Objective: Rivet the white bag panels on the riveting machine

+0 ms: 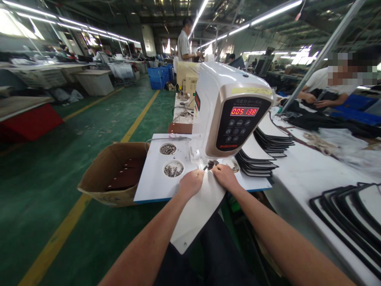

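– Bare forearms [149, 234] are nearest to us. Where is the white, dark-edged flexible panel [199, 202]?
– It slopes from under the glossy white-and-gold machine [230, 109], down over the dark trousers [214, 246]. The left hand [191, 183] and the right hand [225, 176] are both closed, gripping its upper end.

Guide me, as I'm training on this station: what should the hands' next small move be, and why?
Probably nudge the far end of the white panel into line under the machine head: the left hand and right hand hold that end there, and a metal fastener shows at the near corner. The hands hide whether that end is aligned.
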Motion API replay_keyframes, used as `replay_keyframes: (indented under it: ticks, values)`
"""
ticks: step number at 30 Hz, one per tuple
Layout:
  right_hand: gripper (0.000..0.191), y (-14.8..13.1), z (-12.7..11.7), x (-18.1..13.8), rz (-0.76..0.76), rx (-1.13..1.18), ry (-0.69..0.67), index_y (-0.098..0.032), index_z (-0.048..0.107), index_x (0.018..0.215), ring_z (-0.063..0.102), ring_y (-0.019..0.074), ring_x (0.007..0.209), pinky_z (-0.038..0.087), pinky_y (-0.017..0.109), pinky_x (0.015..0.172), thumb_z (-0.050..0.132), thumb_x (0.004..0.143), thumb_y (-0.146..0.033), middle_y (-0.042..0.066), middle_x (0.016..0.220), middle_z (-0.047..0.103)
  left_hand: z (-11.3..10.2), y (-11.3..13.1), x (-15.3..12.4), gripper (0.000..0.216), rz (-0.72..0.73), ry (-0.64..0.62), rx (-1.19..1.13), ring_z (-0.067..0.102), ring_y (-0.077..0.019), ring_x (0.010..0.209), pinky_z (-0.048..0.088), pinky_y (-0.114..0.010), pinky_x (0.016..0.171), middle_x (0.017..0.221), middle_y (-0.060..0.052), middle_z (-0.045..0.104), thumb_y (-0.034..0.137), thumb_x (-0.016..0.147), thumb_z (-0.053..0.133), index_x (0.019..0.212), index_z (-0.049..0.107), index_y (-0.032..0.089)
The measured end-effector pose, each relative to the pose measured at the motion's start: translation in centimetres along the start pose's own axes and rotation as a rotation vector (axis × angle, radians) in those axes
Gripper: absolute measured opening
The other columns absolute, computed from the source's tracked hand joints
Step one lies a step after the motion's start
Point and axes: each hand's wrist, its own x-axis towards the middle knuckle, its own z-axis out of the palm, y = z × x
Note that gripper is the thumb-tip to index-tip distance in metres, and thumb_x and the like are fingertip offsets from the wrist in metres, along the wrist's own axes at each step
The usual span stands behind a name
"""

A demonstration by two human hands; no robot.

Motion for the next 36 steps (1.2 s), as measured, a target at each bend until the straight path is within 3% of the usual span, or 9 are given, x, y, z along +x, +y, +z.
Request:
replay_keyframes:
  ticks: [5, 11, 13, 16, 18, 21, 27, 32, 36]
  values:
    - [0.043, -0.1, 0.1, -0.2, 0.0, 0.061, 0.007, -0.018, 0.049, 0.054, 0.046, 0.013, 0.062, 0.027, 0.027, 0.058, 0.046, 0.089, -0.043, 0.002, 0.061, 0.058, -0.7, -0.1, -0.7, 0.05, 0.06, -0.014, -0.071, 0.059, -0.0188, 0.077, 0.034, -0.029, 0.065, 0.082, -0.006, 0.07, 0.051, 0.093, 0.027, 0.073, 0.061, 0.02]
    - [0.051, 2.9, -2.0, -2.7, 0.077, 0.173, 0.163, -0.019, 0.057, 0.062, 0.05, 0.0163, 0.064, 0.034, 0.027, 0.059, 0.041, 0.091, -0.057, 0.002, 0.062, 0.059, -4.6, -3.0, -5.6, 0.035, 0.187, -0.109, 0.005, 0.061, -0.019, 0.08, 0.037, -0.028, 0.068, 0.084, -0.003, 0.069, 0.052, 0.089, 0.043, 0.083, 0.06, 0.021]
    - [0.046, 3.9, -3.1, -4.1, 0.032, 0.154, 0.252, -0.018, 0.066, 0.08, 0.056, 0.0197, 0.073, 0.04, 0.03, 0.066, 0.044, 0.091, -0.056, 0.005, 0.077, 0.066, -5.3, -3.5, -7.1, 0.031, 0.225, -0.145, 0.07, 0.063, -0.0202, 0.084, 0.038, -0.029, 0.071, 0.088, -0.003, 0.07, 0.049, 0.089, 0.046, 0.088, 0.062, 0.022]
    - [0.045, 3.1, -4.1, -6.3, -0.246, -0.007, 0.39, -0.016, 0.062, 0.119, 0.056, 0.0285, 0.109, 0.041, 0.04, 0.091, 0.054, 0.089, -0.049, 0.014, 0.118, 0.064, -4.8, -2.4, -7.9, 0.028, 0.335, -0.192, 0.134, 0.065, -0.0214, 0.088, 0.039, -0.03, 0.073, 0.095, -0.003, 0.072, 0.046, 0.09, 0.046, 0.094, 0.064, 0.025]
    - [0.043, 1.4, -4.3, -7.6, -0.507, -0.141, 0.3, -0.019, 0.059, 0.127, 0.05, 0.0291, 0.121, 0.033, 0.044, 0.103, 0.056, 0.091, -0.042, 0.014, 0.127, 0.061, -4.1, -0.8, -7.7, 0.029, 0.405, -0.174, 0.153, 0.066, -0.0221, 0.091, 0.04, -0.031, 0.074, 0.098, -0.003, 0.073, 0.045, 0.091, 0.044, 0.098, 0.065, 0.026]
    - [0.026, -0.5, -4.1, -8.5, -0.701, -0.257, -0.037, -0.023, 0.066, 0.113, 0.06, 0.0221, 0.1, 0.038, 0.039, 0.095, 0.048, 0.097, -0.035, 0.008, 0.1, 0.069, -3.8, 1.0, -7.2, 0.03, 0.443, -0.15, 0.157, 0.066, -0.0237, 0.094, 0.042, -0.032, 0.076, 0.102, -0.004, 0.074, 0.045, 0.09, 0.045, 0.1, 0.066, 0.026]
    - [0.032, 1.2, -4.7, -7.5, -0.482, -0.261, -0.099, -0.022, 0.066, 0.094, 0.061, 0.0184, 0.082, 0.037, 0.032, 0.077, 0.038, 0.101, -0.037, 0.004, 0.09, 0.07, -5.0, -0.7, -6.7, 0.029, 0.242, -0.102, -0.09, 0.066, -0.022, 0.092, 0.044, -0.03, 0.078, 0.099, -0.002, 0.075, 0.046, 0.085, 0.053, 0.099, 0.069, 0.026]
    - [0.032, 0.4, -2.9, -6.9, -0.358, -0.175, -0.129, -0.024, 0.065, 0.098, 0.063, 0.0179, 0.082, 0.037, 0.028, 0.071, 0.042, 0.098, -0.047, 0.002, 0.091, 0.07, -2.0, -0.2, -5.2, 0.031, 0.064, -0.036, -0.448, 0.064, -0.0179, 0.082, 0.043, -0.027, 0.072, 0.086, -0.001, 0.074, 0.047, 0.083, 0.053, 0.089, 0.071, 0.022]
    - [0.04, -0.1, -1.7, -5.1, -0.223, -0.152, -0.025, -0.024, 0.063, 0.087, 0.061, 0.0171, 0.077, 0.033, 0.027, 0.066, 0.036, 0.099, -0.051, 0.001, 0.081, 0.069, -0.3, 1.0, -3.4, 0.041, -0.007, 0.09, -0.465, 0.056, -0.0149, 0.07, 0.037, -0.026, 0.063, 0.068, 0.001, 0.064, 0.053, 0.086, 0.045, 0.073, 0.063, 0.019]
